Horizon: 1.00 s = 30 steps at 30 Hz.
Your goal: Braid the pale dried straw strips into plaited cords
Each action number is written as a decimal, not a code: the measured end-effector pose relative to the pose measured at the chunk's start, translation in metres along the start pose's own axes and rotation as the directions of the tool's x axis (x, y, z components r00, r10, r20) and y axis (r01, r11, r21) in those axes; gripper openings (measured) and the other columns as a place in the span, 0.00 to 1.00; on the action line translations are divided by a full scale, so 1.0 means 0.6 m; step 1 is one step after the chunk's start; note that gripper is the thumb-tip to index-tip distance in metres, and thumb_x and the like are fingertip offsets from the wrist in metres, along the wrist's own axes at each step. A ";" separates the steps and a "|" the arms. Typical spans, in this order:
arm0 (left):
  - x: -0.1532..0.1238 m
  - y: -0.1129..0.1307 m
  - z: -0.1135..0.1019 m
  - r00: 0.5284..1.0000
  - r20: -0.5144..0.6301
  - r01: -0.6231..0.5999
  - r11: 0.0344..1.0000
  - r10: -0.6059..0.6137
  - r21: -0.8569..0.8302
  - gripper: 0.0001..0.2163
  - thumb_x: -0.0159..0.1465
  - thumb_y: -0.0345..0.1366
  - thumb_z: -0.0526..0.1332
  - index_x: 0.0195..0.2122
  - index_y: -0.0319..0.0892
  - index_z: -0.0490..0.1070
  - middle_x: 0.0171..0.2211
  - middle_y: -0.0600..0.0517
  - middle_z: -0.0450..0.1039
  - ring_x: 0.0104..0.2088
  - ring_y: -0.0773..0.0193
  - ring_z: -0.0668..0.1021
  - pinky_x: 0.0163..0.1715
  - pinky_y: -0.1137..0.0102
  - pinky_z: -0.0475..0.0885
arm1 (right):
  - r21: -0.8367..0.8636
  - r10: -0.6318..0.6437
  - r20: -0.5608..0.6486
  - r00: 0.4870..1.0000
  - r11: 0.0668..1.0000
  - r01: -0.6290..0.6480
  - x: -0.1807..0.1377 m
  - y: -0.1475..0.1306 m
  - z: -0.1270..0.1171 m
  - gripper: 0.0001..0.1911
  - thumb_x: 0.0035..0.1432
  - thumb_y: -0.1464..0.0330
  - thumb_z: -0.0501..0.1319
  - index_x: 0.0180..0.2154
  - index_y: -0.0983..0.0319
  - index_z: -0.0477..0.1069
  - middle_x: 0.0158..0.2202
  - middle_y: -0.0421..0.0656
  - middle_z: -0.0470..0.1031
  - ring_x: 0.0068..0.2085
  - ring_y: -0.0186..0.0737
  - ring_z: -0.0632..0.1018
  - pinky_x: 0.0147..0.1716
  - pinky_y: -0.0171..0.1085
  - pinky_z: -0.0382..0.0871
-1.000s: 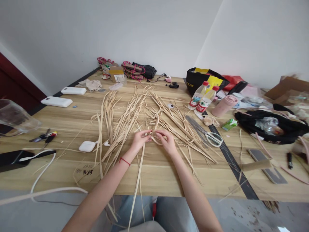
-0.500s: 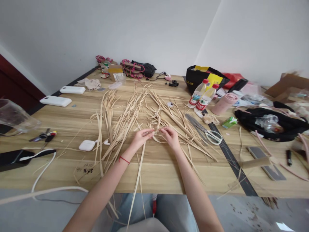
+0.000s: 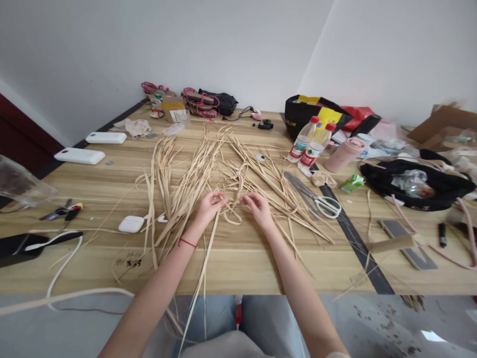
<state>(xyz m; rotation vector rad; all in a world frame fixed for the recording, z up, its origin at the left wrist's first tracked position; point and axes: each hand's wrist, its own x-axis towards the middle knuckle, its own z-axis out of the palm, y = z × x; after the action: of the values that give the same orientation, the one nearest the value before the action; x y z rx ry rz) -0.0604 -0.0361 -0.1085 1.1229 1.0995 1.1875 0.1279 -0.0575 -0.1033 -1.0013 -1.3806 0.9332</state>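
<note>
Thumb and fingers of my left hand pinch a pale straw strip, whose long end hangs over the table edge toward my lap. Across from it, my right hand is closed at the fingertips on the straw piece at the centre. Between both hands the strip makes a small loop. Just beyond, a short braided straw length runs away from me. Loose straw bundles lie to the left and more straw lies to the right.
Scissors lie right of the straw, below two water bottles and a pink tumbler. At the left are a white earphone case, keys and a clear pitcher. A black bag sits far right.
My hands have moved apart, the left one shifting left with its strip. The loop between them now shows more openly. The whole view has shifted slightly.
</note>
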 end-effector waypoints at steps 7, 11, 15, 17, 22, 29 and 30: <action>-0.005 0.003 0.010 0.998 0.015 0.055 0.997 -0.054 -0.045 0.20 0.48 0.39 0.70 0.40 0.40 0.68 0.41 0.47 0.71 0.36 0.61 0.77 0.37 0.62 0.76 | -0.066 -0.010 0.018 1.000 0.998 0.011 -0.001 0.009 0.008 0.12 0.55 0.58 0.62 0.34 0.60 0.72 0.35 0.45 0.78 0.37 0.42 0.78 0.41 0.43 0.73; -0.005 -0.001 0.007 0.994 0.095 0.044 0.999 -0.046 0.027 0.28 0.47 0.36 0.71 0.49 0.42 0.65 0.39 0.49 0.71 0.39 0.61 0.77 0.38 0.66 0.74 | -0.038 -0.022 0.019 1.000 0.999 0.022 -0.004 0.004 0.012 0.11 0.58 0.59 0.58 0.34 0.59 0.68 0.34 0.44 0.77 0.39 0.42 0.78 0.43 0.43 0.72; -0.001 -0.011 -0.002 0.985 0.174 0.003 0.996 -0.018 0.087 0.33 0.46 0.31 0.71 0.53 0.44 0.61 0.44 0.46 0.70 0.44 0.59 0.75 0.37 0.68 0.75 | 0.013 -0.029 0.013 0.999 1.000 0.029 -0.006 0.002 0.018 0.08 0.61 0.59 0.54 0.35 0.57 0.63 0.36 0.43 0.77 0.41 0.42 0.79 0.44 0.43 0.72; 0.000 -0.013 -0.005 0.978 0.207 -0.025 0.995 0.005 0.095 0.32 0.47 0.29 0.70 0.53 0.45 0.61 0.48 0.45 0.68 0.45 0.59 0.75 0.38 0.67 0.75 | -0.008 -0.052 0.008 0.999 0.999 0.052 -0.006 0.000 0.020 0.07 0.62 0.60 0.53 0.35 0.57 0.61 0.35 0.43 0.77 0.41 0.42 0.79 0.46 0.43 0.70; -0.001 -0.011 -0.004 0.959 0.266 -0.128 0.987 0.098 0.098 0.27 0.49 0.26 0.67 0.51 0.46 0.64 0.57 0.43 0.60 0.46 0.60 0.75 0.41 0.65 0.76 | -0.133 -0.049 -0.001 0.999 0.990 0.048 -0.007 0.000 0.020 0.06 0.64 0.61 0.49 0.37 0.56 0.60 0.36 0.43 0.78 0.36 0.40 0.77 0.42 0.42 0.70; -0.004 -0.010 0.001 0.944 0.309 -0.166 0.978 0.120 0.126 0.26 0.53 0.27 0.65 0.53 0.46 0.63 0.59 0.43 0.57 0.46 0.62 0.74 0.41 0.68 0.76 | 0.008 0.032 0.039 0.999 0.999 -0.032 -0.006 0.011 0.020 0.08 0.62 0.59 0.52 0.38 0.56 0.56 0.35 0.42 0.77 0.32 0.39 0.78 0.33 0.39 0.72; -0.004 -0.010 0.001 0.940 0.319 -0.169 0.977 0.120 0.131 0.26 0.53 0.28 0.65 0.53 0.46 0.62 0.59 0.43 0.57 0.47 0.62 0.74 0.42 0.68 0.76 | 0.036 0.042 0.043 0.998 0.998 -0.043 -0.005 0.013 0.019 0.10 0.60 0.59 0.55 0.38 0.56 0.56 0.35 0.41 0.77 0.34 0.39 0.78 0.34 0.39 0.73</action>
<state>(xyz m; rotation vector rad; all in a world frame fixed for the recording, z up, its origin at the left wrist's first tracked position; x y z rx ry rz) -0.0591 -0.0391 -0.1145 1.4787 0.8901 1.0049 0.1169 -0.0578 -0.1125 -0.9911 -1.3768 1.0134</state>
